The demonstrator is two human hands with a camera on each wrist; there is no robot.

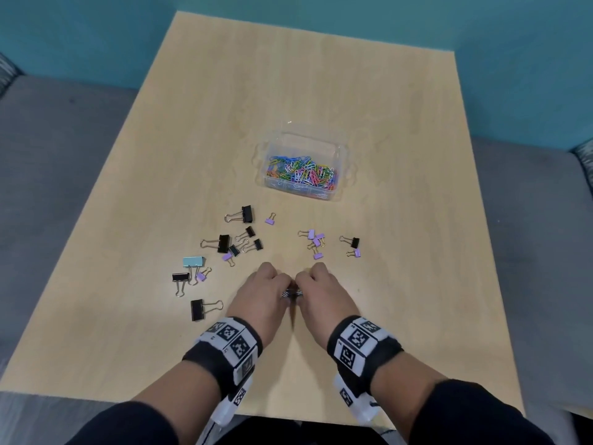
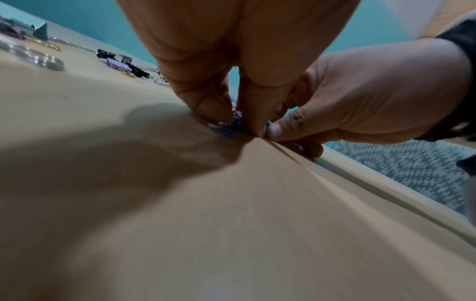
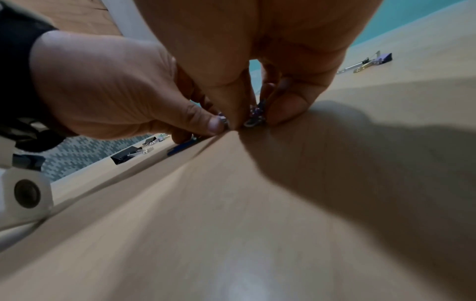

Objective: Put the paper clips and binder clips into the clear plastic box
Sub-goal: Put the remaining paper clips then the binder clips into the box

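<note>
Left grip (image 1: pixel 263 292): fingers curled down onto the counter (image 1: pixel 417 284), pinching a small cluster of paper clips (image 1: pixel 292 293), judged gathered for one lift
Right grip (image 1: pixel 324 292): mirrors it, fingertips meeting the left, closed on the same cluster
Held cluster: mixed colours, mostly hidden by fingers
Binder clips (image 1: pixel 221 243): loose on the counter beyond the hands; black, lilac, one pale blue (image 1: pixel 193 261); none boxed yet
Clear plastic box (image 1: pixel 303 165): farther back, lidless, holding a layer of coloured paper clips
</note>
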